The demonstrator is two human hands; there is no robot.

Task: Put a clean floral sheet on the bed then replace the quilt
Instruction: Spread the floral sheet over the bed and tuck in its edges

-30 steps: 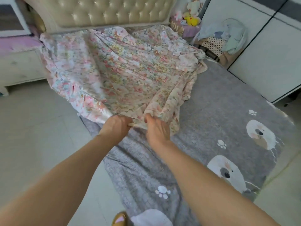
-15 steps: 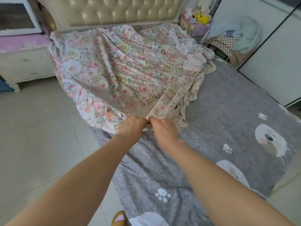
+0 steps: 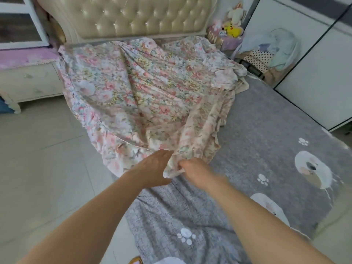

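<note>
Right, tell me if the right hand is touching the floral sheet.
Touching. The head view shows the right hand with its fingers curled round a bunched edge of the floral sheet, with no gap between them.

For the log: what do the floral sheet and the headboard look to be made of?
Floral sheet: thin woven fabric, probably cotton, matte; it creases and bunches softly toward the right hand.
Headboard: padded, button-tufted cream upholstery, likely leather or faux leather; its sheen catches the light.
</note>
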